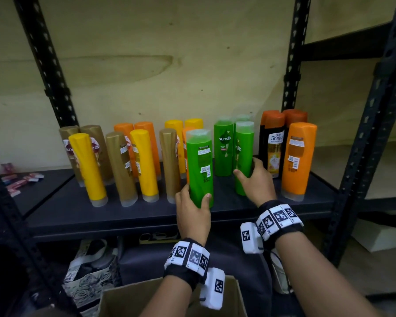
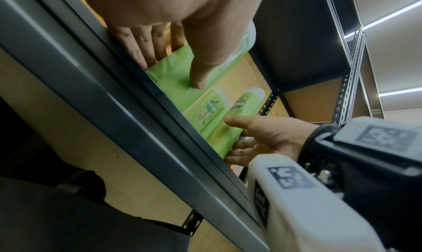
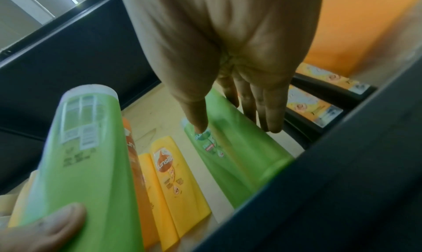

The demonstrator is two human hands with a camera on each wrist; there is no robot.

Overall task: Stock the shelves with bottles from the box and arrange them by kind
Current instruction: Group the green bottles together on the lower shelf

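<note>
On the dark shelf (image 1: 124, 213) stand bottles grouped by colour. My left hand (image 1: 193, 200) grips the lower part of a green bottle (image 1: 199, 165) at the shelf's front, thumb on its right side and fingers on its left; its back label faces me. In the left wrist view the same hand (image 2: 170, 64) wraps that green bottle (image 2: 173, 79). My right hand (image 1: 249, 172) holds a second green bottle (image 1: 244, 147) just to the right, thumb in front and fingers behind. The right wrist view shows this hand (image 3: 233, 126) round its bottle (image 3: 239, 158). Two more green bottles (image 1: 223, 147) stand behind.
Gold (image 1: 121, 168), yellow (image 1: 144, 163) and orange (image 1: 146, 138) bottles fill the shelf's left half. Black bottles with orange caps (image 1: 273, 145) and a large orange bottle (image 1: 297, 159) stand at the right. An open cardboard box (image 1: 128, 300) sits below me. Black uprights (image 1: 290, 65) frame the shelf.
</note>
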